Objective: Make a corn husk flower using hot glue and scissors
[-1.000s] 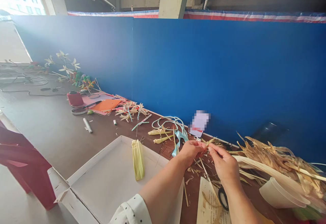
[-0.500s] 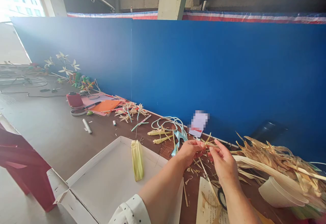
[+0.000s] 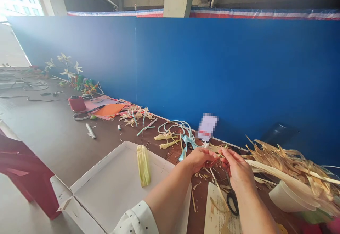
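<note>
My left hand and my right hand meet over the table, fingertips pinched together on a thin strip of corn husk. Most of the strip is hidden by my fingers. Below my right wrist lie black-handled scissors, partly on a printed sheet of paper. A folded yellow-green corn husk rests in the white box lid, left of my left forearm. Two pale wrapped husk pieces and a light blue ribbon lie just beyond my left hand.
Dried husks are heaped at the right beside a white bowl. A phone leans on the blue partition. Husk flowers, orange paper, a white marker and a red stool are at the left.
My right hand has turned inward, its fingers closing closer to the left fingertips on the husk strip. More of the scissors' handle shows. The view has shifted slightly.
</note>
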`<act>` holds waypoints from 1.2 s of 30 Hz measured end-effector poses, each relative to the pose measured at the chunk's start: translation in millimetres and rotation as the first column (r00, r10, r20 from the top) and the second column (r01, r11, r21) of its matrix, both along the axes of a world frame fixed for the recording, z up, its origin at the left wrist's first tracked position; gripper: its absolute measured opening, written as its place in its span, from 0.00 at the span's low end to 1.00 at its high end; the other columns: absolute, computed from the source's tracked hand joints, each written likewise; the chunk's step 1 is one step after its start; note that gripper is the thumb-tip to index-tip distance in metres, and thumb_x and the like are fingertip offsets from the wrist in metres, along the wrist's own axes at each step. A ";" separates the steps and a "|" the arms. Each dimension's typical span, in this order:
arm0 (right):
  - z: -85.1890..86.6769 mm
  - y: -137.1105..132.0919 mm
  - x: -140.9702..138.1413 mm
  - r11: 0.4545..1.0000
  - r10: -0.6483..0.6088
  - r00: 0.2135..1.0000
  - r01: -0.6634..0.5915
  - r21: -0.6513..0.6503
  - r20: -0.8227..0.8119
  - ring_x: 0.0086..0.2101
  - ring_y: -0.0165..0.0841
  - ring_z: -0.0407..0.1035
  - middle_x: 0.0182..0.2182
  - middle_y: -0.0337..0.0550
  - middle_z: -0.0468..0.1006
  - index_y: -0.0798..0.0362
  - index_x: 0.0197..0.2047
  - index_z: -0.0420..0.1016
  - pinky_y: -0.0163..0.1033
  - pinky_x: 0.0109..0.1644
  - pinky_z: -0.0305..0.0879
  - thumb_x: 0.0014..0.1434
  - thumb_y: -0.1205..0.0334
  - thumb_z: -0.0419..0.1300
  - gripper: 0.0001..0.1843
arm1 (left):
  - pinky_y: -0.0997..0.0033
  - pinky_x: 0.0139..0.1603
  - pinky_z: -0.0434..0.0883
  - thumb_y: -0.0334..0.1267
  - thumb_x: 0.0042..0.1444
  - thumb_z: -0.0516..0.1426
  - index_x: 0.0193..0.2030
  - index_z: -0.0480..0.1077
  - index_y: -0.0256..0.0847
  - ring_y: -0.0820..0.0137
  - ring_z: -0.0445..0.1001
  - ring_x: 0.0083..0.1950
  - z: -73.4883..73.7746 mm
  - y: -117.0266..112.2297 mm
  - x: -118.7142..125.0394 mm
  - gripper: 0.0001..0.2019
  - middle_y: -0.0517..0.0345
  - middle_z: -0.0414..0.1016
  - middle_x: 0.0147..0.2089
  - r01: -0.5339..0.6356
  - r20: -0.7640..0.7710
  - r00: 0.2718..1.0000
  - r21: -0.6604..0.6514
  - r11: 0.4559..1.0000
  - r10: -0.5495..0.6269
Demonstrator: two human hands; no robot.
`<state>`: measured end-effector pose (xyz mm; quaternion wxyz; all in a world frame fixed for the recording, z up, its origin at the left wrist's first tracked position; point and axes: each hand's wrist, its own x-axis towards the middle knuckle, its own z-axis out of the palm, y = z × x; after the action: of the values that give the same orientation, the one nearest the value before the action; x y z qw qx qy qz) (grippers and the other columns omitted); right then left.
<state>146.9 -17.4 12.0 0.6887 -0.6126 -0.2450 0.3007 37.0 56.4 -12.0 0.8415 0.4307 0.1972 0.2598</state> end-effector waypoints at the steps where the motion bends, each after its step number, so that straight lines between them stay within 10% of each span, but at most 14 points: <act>1: -0.6 -0.1 0.6 1.000 -0.006 1.000 0.006 -0.005 0.013 0.24 0.24 0.65 0.34 0.42 0.79 0.53 0.36 0.77 0.26 0.23 0.62 0.36 0.50 0.72 0.24 | 0.70 0.39 0.63 0.42 0.31 0.69 0.28 0.72 0.33 0.74 0.67 0.32 -0.8 0.1 0.4 0.18 0.58 0.70 0.28 0.006 0.009 1.000 0.016 1.000 -0.006; 14: -1.7 -0.9 6.8 0.998 -0.043 0.998 0.045 -0.040 0.037 0.20 0.25 0.63 0.25 0.39 0.77 0.54 0.33 0.77 0.28 0.18 0.58 0.34 0.53 0.72 0.21 | 0.72 0.37 0.60 0.47 0.37 0.66 0.30 0.73 0.35 0.78 0.62 0.28 -3.4 0.6 -1.6 0.18 0.60 0.69 0.28 -0.005 0.017 1.000 0.313 0.950 0.000; 36: -3.1 0.0 5.5 0.999 0.027 0.998 -0.028 -0.020 -0.051 0.20 0.23 0.61 0.24 0.37 0.75 0.54 0.32 0.76 0.27 0.17 0.56 0.34 0.54 0.73 0.21 | 0.72 0.38 0.59 0.47 0.36 0.67 0.29 0.73 0.34 0.76 0.63 0.30 -1.8 -0.4 -3.3 0.18 0.59 0.70 0.29 0.000 0.031 0.999 0.315 0.949 -0.010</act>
<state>152.4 -17.5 9.0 0.6841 -0.6085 -0.2327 0.3279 33.8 56.0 -13.7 0.7659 0.5555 0.1384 0.2928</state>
